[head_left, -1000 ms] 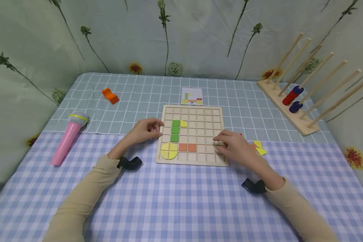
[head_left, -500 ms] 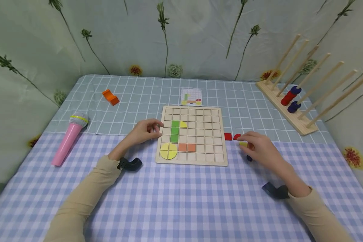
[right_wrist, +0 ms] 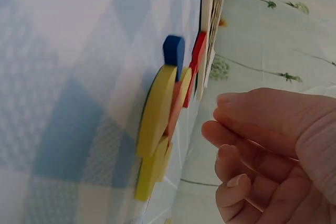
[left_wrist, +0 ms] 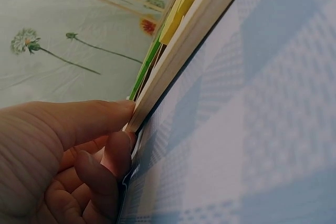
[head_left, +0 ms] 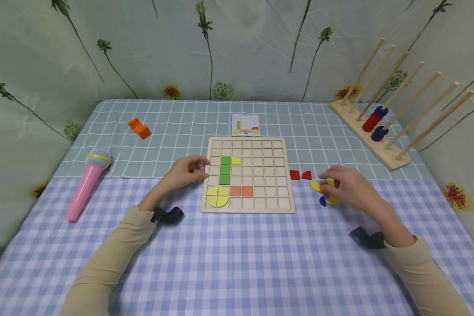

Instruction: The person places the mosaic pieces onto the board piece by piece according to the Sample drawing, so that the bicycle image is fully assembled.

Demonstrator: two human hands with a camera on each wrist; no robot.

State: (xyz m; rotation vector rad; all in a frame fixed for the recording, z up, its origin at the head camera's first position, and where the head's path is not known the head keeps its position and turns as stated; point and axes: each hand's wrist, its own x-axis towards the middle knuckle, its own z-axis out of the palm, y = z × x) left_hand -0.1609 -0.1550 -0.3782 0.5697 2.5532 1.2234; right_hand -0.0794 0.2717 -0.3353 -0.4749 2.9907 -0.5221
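My left hand (head_left: pixel 185 170) pinches the left edge of a square wooden grid board (head_left: pixel 266 180); in the left wrist view the thumb (left_wrist: pixel 105 116) lies at its top edge. On the board are green squares (head_left: pixel 225 170), a yellow quarter-circle (head_left: pixel 235 161), a yellow circle of quarter pieces (head_left: pixel 217 196) and two orange squares (head_left: pixel 241 191). My right hand (head_left: pixel 347 186) hovers with loosely curled fingers over loose pieces right of the board, and nothing shows between its fingertips. Under it lie yellow quarter-circles (right_wrist: pixel 157 111), an orange piece (right_wrist: pixel 175 109) and a small blue piece (right_wrist: pixel 173 50).
A red square (head_left: pixel 295 175) and red quarter-circle (head_left: pixel 306 175) lie beside the board's right edge. A pattern card (head_left: pixel 245 125) lies behind the board. Farther out are a pink toy microphone (head_left: pixel 88 184), an orange block (head_left: pixel 139 128) and a peg rack (head_left: pixel 369 134) with red and blue beads.
My right hand has moved from the board's right side out to the loose pieces, uncovering the red ones. My left hand has stayed at the board's left edge.
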